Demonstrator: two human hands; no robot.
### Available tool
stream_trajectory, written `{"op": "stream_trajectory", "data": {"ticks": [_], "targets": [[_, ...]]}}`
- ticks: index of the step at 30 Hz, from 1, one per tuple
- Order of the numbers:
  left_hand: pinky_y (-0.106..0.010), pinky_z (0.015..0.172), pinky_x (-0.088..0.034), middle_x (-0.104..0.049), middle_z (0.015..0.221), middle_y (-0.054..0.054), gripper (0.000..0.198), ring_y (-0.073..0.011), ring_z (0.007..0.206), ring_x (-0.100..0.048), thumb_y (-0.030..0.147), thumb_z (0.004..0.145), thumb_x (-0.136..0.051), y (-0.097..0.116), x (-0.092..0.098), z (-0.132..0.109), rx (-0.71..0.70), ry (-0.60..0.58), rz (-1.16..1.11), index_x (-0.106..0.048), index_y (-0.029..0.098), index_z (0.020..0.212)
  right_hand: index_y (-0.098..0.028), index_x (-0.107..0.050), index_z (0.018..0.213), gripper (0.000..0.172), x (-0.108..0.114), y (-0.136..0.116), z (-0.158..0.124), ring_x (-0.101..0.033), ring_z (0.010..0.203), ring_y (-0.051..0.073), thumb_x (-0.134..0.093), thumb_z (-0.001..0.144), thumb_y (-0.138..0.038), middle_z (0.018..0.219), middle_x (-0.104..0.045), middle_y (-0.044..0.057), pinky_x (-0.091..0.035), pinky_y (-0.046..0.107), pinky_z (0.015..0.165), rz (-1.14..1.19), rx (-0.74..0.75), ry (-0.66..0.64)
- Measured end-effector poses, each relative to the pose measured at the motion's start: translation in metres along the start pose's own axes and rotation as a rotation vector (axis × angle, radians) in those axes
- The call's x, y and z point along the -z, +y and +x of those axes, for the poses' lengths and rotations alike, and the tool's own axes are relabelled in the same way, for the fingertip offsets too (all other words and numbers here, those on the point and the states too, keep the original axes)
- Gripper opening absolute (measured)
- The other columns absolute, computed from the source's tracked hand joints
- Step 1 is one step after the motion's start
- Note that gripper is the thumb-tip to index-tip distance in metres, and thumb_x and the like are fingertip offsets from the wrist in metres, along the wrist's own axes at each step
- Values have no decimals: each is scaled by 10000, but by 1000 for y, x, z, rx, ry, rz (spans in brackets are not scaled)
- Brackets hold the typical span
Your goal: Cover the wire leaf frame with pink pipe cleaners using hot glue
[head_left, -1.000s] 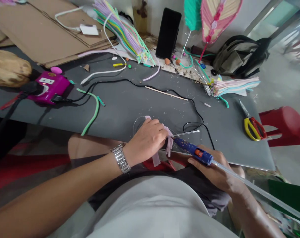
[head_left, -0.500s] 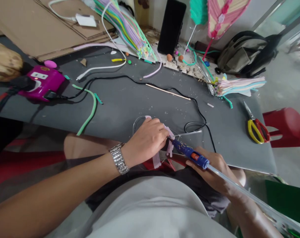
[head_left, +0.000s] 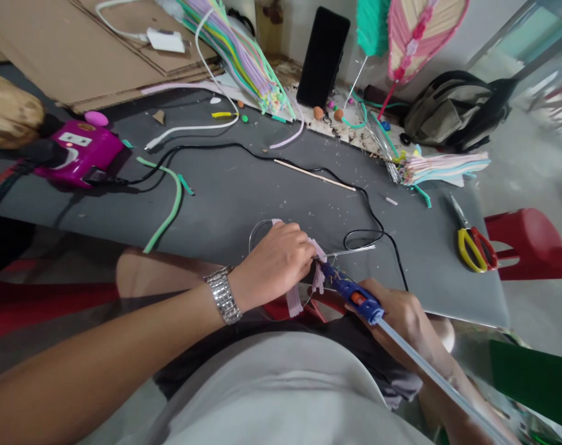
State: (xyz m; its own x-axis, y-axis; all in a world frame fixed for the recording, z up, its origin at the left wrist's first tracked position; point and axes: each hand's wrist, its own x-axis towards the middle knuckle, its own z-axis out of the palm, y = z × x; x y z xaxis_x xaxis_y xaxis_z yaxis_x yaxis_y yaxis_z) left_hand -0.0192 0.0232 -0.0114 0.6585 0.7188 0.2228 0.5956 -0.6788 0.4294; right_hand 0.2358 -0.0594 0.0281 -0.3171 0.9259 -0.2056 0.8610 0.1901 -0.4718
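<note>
Head view: left hand (head_left: 277,264) pinched closed on pink strips (head_left: 294,301); right hand (head_left: 398,311) wrapped around blue glue gun (head_left: 345,285), front end at strips.

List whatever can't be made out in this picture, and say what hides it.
All in the head view:
- Left hand: fingertips, and their exact grip on the pale pink pipe cleaners, hidden behind the hand itself.
- Hot glue gun: handle covered by the right hand and the gun's body; nozzle tip lost among the pipe cleaners.
- Glue stick: far end cut off by the bottom edge.
- Cardboard: cut off by the top edge.
</note>
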Motion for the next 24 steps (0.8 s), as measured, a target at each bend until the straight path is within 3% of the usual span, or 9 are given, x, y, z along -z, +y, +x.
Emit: {"op": "stream_trajectory", "data": {"ticks": [6,14,24], "targets": [[-348,765,-364,-680,788,-43,204,-205,828,-569,128,980,-573,-1,-1,0,-15,29,-11,-736,189,873,-209,-579,834,248,2,-8,2,-494,464,108,-449,1016,-316,599,-586,-21,-321,244,516,-100,99,39],[-357,765,-372,-679,793,-46,219,-210,830,-567,141,988,-564,-1,0,1,-3,1,-9,-741,192,869,-215,-521,802,235,1,-8,2,-521,511,112,-432,1015,-259,693,-600,7,-356,235,516,-132,124,68],[-360,768,-369,-683,801,-45,212,-211,836,-569,145,992,-561,-1,-1,1,-15,12,-14,-736,195,885,-217,-523,818,277,0,-7,-1,-544,554,120,-413,1049,-324,749,-598,22,-384,238,534,-126,102,38]]}}
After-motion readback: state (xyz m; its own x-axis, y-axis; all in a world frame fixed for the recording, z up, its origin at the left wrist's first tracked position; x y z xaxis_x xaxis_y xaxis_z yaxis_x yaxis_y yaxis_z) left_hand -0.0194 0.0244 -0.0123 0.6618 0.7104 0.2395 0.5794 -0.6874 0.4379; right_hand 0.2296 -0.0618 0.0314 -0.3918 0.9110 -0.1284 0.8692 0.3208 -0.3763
